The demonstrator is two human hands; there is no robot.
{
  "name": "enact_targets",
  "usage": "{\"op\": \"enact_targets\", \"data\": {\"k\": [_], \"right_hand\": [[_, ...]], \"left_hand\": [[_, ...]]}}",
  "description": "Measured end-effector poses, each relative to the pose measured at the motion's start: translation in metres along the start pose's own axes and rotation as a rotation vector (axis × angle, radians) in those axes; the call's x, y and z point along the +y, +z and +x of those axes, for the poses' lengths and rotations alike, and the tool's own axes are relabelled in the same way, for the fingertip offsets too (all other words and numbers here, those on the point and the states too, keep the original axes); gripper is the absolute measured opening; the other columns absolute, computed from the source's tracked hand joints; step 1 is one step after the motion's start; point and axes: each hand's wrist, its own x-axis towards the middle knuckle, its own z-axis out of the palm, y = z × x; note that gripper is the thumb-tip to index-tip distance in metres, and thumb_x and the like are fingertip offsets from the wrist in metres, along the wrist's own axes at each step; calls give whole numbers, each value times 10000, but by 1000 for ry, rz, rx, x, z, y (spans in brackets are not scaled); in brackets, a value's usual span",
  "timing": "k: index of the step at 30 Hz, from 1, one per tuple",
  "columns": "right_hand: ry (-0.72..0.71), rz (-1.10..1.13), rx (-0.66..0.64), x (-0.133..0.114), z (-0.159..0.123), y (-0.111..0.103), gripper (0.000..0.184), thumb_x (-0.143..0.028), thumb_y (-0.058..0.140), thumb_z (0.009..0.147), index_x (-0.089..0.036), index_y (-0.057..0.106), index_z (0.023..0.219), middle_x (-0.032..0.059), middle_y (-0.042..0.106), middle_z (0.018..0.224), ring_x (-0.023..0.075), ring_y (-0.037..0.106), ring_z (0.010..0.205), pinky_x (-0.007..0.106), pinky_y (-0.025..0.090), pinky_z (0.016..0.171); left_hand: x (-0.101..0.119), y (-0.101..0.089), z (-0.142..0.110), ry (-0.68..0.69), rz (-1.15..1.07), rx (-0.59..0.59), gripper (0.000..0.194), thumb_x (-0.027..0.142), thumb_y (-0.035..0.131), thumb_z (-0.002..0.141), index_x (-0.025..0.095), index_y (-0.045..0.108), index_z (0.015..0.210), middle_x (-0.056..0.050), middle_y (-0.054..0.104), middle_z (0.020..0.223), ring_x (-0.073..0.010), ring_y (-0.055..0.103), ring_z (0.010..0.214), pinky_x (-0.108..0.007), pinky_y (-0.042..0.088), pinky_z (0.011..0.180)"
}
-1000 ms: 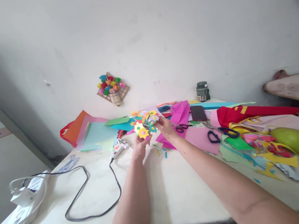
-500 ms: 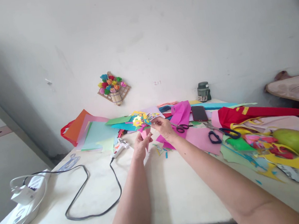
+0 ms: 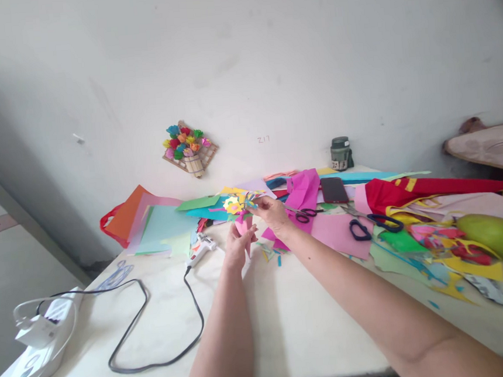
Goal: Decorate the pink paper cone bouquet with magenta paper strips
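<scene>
The glue gun (image 3: 200,250) lies left of the hands, scissors (image 3: 366,225) to their right, a phone (image 3: 333,190) behind the scissors.

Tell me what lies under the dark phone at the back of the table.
The phone lies flat on a heap of coloured paper: bright pink at its left, pale pink in front. Whatever is directly beneath it, paper or bare table, is covered.

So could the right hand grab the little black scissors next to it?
Probably yes. The right hand pinches the paper flower bouquet, so it must let go first; the small black scissors lie uncovered on pink paper just to its right.
</scene>
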Motion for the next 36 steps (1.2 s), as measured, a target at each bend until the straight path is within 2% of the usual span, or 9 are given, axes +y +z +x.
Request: {"op": "enact_targets", "data": {"k": [7,14,22,27,31,36], "right_hand": [[71,246,-32,-2,-1,5,182,-307,716,555,-172,642,651,1,635,653,154,575,647,305,474,677],[10,191,-74,-3,-6,5,137,-269,660,600,-186,620,701,-1,611,660,142,527,614,277,440,608],[-304,-46,-58,-1,-6,-1,41,-188,597,620,-194,562,640,-1,516,724,117,427,594,254,376,565],[-431,-138,-66,1,-6,-2,64,-182,586,623,-204,560,677,1,493,719,132,441,611,271,400,597],[-528,-265,-74,3,-7,-3,92,-182,597,613,-201,581,701,24,535,770,147,473,636,296,409,632],[-689,-406,-4,2,-12,-2,52,-204,596,654,-195,601,705,44,583,816,185,541,761,341,388,738]], "left_hand": [[3,4,0,-29,-5,16,390,397,727,646,152,528,874,4,584,680,-83,528,522,-261,471,588],[9,10,-1,-45,-51,58,396,461,697,664,159,521,851,19,561,627,-77,497,484,-245,452,540],[5,7,0,-37,-86,64,406,461,709,637,152,521,821,12,573,627,-82,502,485,-247,455,529],[2,4,0,-25,-103,63,407,447,718,625,148,535,833,0,595,645,-92,522,508,-258,467,550],[-2,0,2,-7,-127,62,382,440,714,639,146,550,819,5,590,620,-101,537,520,-263,475,556],[-5,-1,4,15,-171,30,349,415,717,650,145,568,813,1,609,641,-101,554,552,-249,471,569]]}}
